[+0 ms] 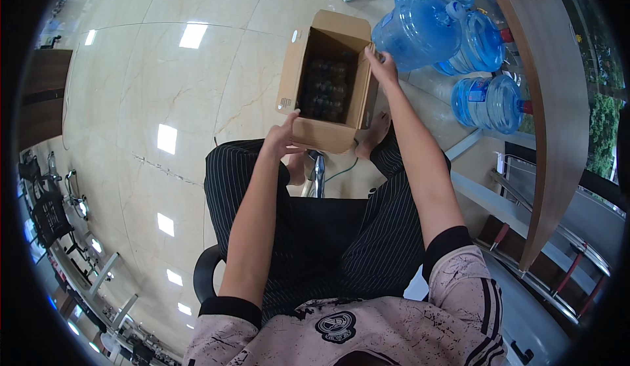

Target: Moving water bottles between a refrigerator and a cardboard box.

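An open cardboard box (289, 78) stands on the floor in front of my feet, its flaps folded outward. Several clear plastic bottles (325, 89) are in its shadowed inside; their contents are too dark to make out. My left hand (282, 138) grips the near left corner of the box, thumb on top by the rim. With its fingers around the edge, my right hand (383, 66) holds the right side near the far corner. A large blue water jug (418, 31) is right beside that hand.
More water jugs (487, 102) with red caps stand at the right, near a wooden tabletop (546, 95) on a pale metal frame (467, 149). I sit on a black chair (206, 270), its chrome base post (319, 175) between my feet. Desks and another chair (49, 218) are far left.
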The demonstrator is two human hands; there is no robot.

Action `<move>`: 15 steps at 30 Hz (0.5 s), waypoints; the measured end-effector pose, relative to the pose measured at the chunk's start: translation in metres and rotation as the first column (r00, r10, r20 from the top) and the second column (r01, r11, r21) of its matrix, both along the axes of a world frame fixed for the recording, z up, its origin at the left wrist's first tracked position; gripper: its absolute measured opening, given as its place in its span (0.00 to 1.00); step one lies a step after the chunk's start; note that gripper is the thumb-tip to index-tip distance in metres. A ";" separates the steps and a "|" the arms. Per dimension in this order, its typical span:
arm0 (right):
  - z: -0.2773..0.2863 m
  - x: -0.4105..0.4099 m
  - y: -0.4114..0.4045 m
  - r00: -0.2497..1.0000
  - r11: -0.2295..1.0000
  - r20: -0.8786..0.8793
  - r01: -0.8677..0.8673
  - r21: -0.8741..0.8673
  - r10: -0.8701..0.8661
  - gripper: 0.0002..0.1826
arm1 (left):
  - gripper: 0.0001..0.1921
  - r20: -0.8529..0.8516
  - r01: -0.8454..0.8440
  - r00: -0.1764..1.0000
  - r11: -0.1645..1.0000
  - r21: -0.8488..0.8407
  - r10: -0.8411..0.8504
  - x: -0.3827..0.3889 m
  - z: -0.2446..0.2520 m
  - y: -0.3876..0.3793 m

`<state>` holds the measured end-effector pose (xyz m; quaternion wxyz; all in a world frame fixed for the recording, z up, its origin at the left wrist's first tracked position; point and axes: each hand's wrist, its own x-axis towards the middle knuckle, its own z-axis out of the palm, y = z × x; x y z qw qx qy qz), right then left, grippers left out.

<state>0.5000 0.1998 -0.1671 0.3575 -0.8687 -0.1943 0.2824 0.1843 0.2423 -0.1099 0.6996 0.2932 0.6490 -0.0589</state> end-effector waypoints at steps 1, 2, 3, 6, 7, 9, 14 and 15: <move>-0.002 0.011 0.010 1.000 1.000 0.003 0.001 0.005 -0.001 0.50 | 0.37 0.048 0.000 0.999 1.000 0.021 -0.001 0.001 0.005 -0.006; -0.007 0.028 0.017 0.996 0.996 0.021 0.085 0.035 -0.086 0.48 | 0.37 0.058 0.008 0.998 1.000 0.024 -0.010 0.008 0.010 -0.012; -0.006 0.023 0.027 0.988 0.986 0.020 0.155 0.067 -0.156 0.46 | 0.35 0.154 -0.053 0.987 0.997 0.065 0.042 0.006 0.016 -0.019; 0.029 0.009 0.058 0.987 0.995 -0.156 -0.057 -0.085 0.043 0.36 | 0.26 0.265 -0.254 0.934 0.967 0.016 0.241 -0.006 0.020 -0.026; 0.029 0.003 0.062 0.992 1.000 -0.127 0.007 -0.002 -0.007 0.29 | 0.23 0.350 -0.312 0.894 0.949 0.041 0.279 -0.005 0.021 -0.031; 0.016 0.009 0.054 0.998 0.969 -0.063 0.039 0.242 -0.024 0.27 | 0.19 0.447 -0.361 0.841 0.931 0.043 0.306 0.006 0.023 -0.035; 0.020 -0.016 0.022 0.936 0.891 0.315 -0.270 0.365 0.155 0.22 | 0.26 0.368 -0.215 0.920 0.958 0.190 0.134 -0.005 -0.004 -0.032; 0.022 -0.018 0.014 0.867 0.876 0.456 -0.368 0.313 0.201 0.24 | 0.26 0.370 -0.218 0.919 0.959 0.184 0.138 -0.002 -0.008 -0.035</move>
